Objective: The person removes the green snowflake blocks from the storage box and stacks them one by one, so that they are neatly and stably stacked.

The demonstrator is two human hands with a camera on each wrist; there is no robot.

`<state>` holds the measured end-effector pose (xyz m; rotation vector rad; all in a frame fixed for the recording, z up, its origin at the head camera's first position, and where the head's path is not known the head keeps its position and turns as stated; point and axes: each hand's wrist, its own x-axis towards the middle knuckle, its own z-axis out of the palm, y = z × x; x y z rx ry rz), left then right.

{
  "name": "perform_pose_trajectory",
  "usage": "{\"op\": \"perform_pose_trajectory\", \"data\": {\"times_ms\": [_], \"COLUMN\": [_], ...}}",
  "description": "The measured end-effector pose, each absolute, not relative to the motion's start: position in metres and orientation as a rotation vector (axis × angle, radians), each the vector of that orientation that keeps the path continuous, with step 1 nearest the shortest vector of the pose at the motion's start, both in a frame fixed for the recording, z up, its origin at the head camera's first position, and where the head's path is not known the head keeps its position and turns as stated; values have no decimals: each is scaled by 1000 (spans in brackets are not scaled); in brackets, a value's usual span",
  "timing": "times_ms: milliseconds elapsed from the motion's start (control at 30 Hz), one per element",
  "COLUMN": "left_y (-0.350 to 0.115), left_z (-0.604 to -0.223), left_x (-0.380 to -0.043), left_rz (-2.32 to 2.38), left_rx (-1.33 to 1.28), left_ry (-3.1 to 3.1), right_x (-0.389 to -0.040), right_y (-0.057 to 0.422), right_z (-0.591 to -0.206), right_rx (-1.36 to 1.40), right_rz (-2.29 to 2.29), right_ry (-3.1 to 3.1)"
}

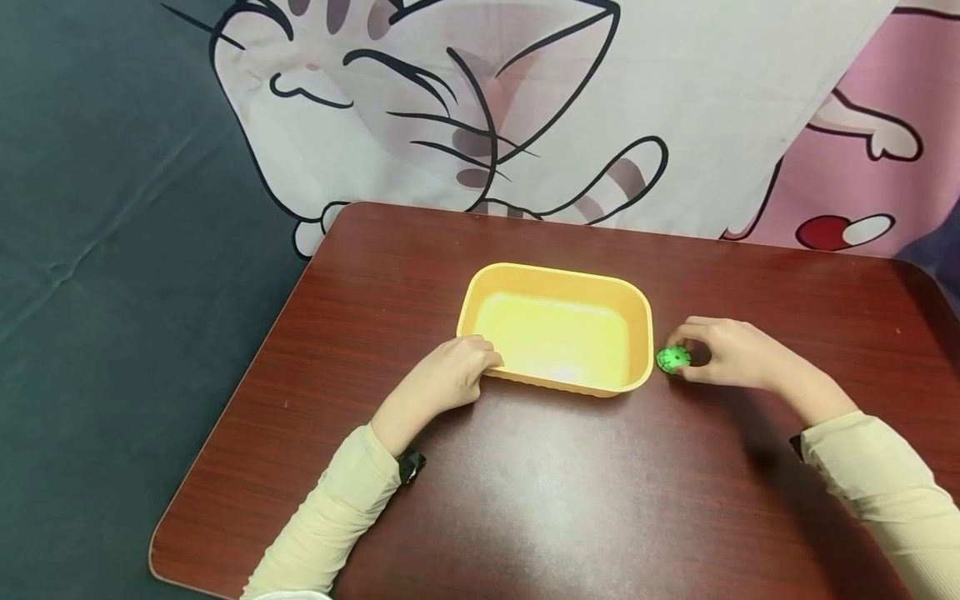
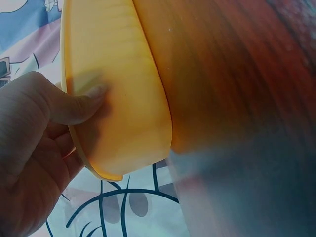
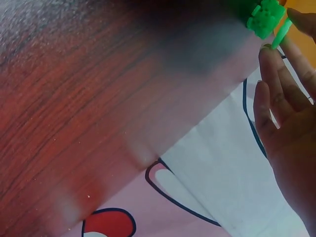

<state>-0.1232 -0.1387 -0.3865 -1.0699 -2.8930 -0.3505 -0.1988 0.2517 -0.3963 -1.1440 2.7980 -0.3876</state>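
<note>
A yellow rectangular plastic tub (image 1: 465,317) stands in the middle of the dark red wooden table (image 1: 525,483), with nothing inside it. My left hand (image 1: 450,377) grips its near left corner; in the left wrist view the thumb (image 2: 79,106) presses the tub's wall (image 2: 123,89). Just right of the tub, a small green round toy (image 1: 672,359) lies on the table, pinched by the fingertips of my right hand (image 1: 731,354). The right wrist view shows the green toy (image 3: 265,17) at the fingertips (image 3: 269,57).
A cloth with a cat drawing (image 1: 480,100) hangs behind the table, with dark fabric (image 1: 112,250) on the left. The table's rounded edges run near both sleeves.
</note>
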Motion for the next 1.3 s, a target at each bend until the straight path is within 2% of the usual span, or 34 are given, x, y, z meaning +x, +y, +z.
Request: {"op": "perform_pose_trajectory", "data": {"times_ms": [867, 1300], "left_y": [-138, -141], "left_z": [-387, -399], "left_x": [-124, -121], "left_rz": [-350, -241], "left_rx": [-1101, -1150], "left_ry": [-2913, -2866], "right_x": [-190, -165], "right_y": [256, 248], "right_z": [-396, -404], "right_rx": [-1149, -962], "right_rz": [-401, -514], "right_ry": [2799, 3084]}}
